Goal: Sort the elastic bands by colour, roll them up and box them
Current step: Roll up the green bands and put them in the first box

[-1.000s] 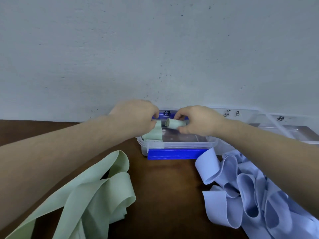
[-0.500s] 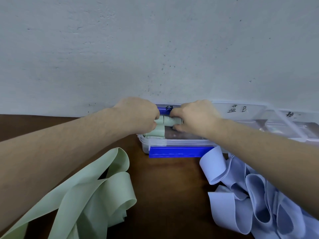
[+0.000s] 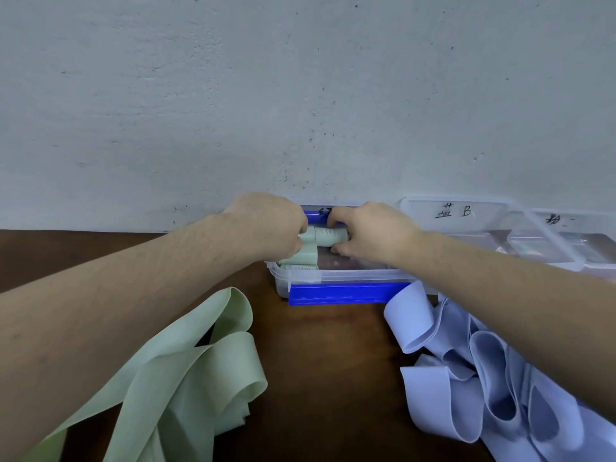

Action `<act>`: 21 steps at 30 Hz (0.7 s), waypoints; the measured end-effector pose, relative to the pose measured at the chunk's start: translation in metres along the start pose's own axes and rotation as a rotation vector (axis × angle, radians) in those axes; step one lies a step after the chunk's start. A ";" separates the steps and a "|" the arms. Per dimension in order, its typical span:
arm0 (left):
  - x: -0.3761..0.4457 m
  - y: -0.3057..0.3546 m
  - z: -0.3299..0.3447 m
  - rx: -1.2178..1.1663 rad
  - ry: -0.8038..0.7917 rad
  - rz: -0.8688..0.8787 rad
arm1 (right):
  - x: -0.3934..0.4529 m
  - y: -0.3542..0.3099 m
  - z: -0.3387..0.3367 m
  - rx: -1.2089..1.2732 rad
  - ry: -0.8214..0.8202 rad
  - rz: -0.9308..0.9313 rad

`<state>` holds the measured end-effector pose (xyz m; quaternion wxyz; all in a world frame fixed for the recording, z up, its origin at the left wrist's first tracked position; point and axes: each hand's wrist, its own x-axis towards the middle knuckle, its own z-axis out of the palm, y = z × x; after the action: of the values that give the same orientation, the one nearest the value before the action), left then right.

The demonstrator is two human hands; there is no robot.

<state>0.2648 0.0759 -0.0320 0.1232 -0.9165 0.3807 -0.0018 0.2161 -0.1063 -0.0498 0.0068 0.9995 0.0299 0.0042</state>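
Note:
A clear plastic box (image 3: 336,278) with blue tape on its front and back rims stands against the wall. Over it, my right hand (image 3: 373,233) pinches a rolled pale green band (image 3: 330,236) printed with "30". My left hand (image 3: 266,228) grips the left end of that roll together with another green roll (image 3: 305,256) that sits at the box's left end. A loose heap of pale green bands (image 3: 186,378) lies at the front left of the table. A heap of pale blue bands (image 3: 483,378) lies at the front right.
A second clear box (image 3: 466,215) marked with a character and "B" stands to the right of the first, and a third (image 3: 573,238) beyond it. A grey wall (image 3: 300,95) closes off the back. The dark wooden table (image 3: 326,361) shows between the two heaps.
Both hands have come closer together over the box. The green roll in my right hand has moved left until it meets my left hand and the other roll.

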 end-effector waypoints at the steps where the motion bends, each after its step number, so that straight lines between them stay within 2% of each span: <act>1: 0.000 0.000 0.000 -0.003 0.002 -0.002 | 0.000 0.000 0.000 0.004 0.006 0.003; 8: -0.008 -0.001 -0.007 -0.069 0.017 -0.005 | -0.008 0.000 -0.011 0.012 -0.002 0.029; 14: -0.031 0.008 -0.021 -0.172 0.128 0.014 | -0.027 0.005 -0.023 0.050 0.051 0.079; 21: -0.081 0.029 -0.028 -0.304 0.262 -0.007 | -0.078 -0.015 -0.040 0.110 0.201 -0.044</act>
<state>0.1842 0.1070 -0.0044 -0.0671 -0.9177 0.3862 -0.0641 0.1367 -0.0957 -0.0109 -0.0512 0.9920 0.0527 0.1027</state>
